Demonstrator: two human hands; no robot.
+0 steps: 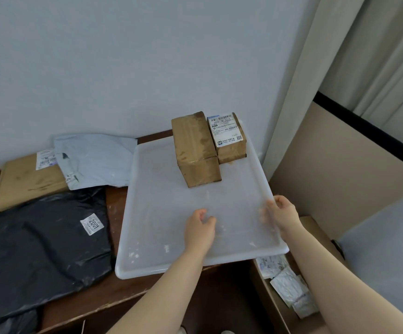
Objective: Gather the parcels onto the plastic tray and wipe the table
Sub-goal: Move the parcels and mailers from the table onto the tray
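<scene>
Two boxes, one plain (196, 153) and one labelled (229, 138), stand touching at the far right corner of the tray (166, 225), which lies on the worktop (113, 203). The right hand (281, 213) grips the tray's right rim. The left hand (200, 226) hangs loosely curled over its floor, holding nothing. Gathering is under way; wiping is not begun. A black bag (39, 237), grey mailer (94, 157) and flat parcel (24, 182) wait leftward, so the next move likely calls for a reach there and a broad hold on the limp bags.
</scene>
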